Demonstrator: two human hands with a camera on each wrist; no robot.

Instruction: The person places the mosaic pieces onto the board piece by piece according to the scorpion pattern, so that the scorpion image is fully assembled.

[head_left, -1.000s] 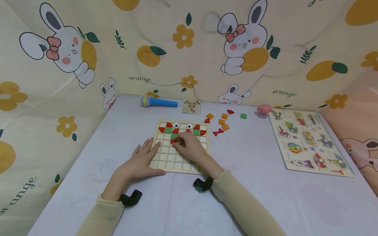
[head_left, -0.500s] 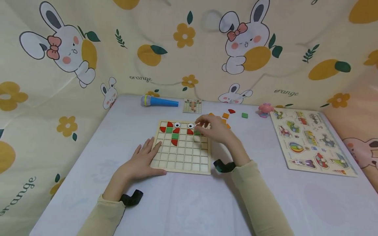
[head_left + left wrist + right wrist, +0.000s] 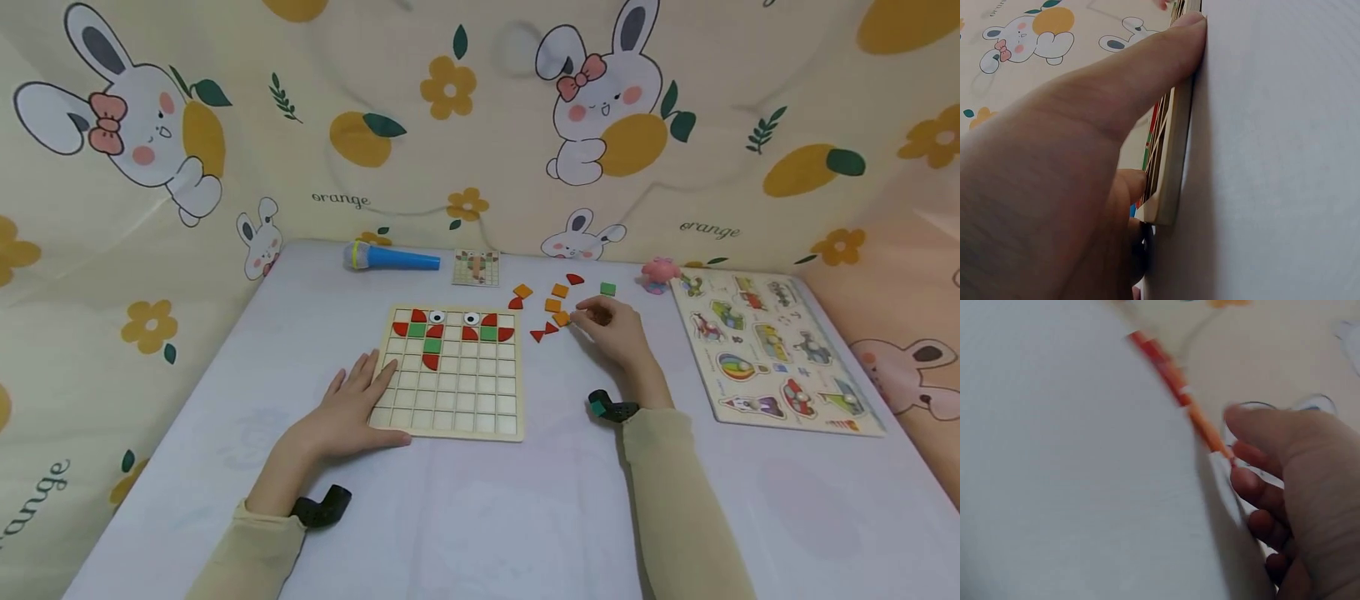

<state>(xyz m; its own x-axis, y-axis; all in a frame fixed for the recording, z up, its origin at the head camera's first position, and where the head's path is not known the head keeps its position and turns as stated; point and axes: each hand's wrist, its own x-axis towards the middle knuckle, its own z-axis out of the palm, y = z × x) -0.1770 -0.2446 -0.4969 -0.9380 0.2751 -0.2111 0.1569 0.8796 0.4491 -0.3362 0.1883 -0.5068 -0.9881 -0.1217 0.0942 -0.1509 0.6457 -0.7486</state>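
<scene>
A wooden grid board (image 3: 483, 400) lies on the table. Red rounded pieces, green squares and two eye pieces fill some of its upper cells, including a red piece (image 3: 431, 362) below a green square (image 3: 432, 346). My left hand (image 3: 341, 417) rests with spread fingers at the board's left side; in the left wrist view its thumb (image 3: 1160, 53) lies along the board's edge. Right of the board, my right hand (image 3: 618, 337) hovers by an orange square (image 3: 561, 318). Its fingers are loosely bent, thumb and index apart, with nothing visible between them.
Loose orange, red and green pieces, such as a green square (image 3: 607, 289), lie beyond the board's right side. Behind stand a toy microphone (image 3: 397, 257) and a pattern card (image 3: 476, 268). A pink toy (image 3: 660, 273) sits beside a picture puzzle (image 3: 772, 358) at right.
My right hand has left the red piece on the board and moved right, across the board's top right, to the loose orange pieces. My left hand has stayed on the board.
</scene>
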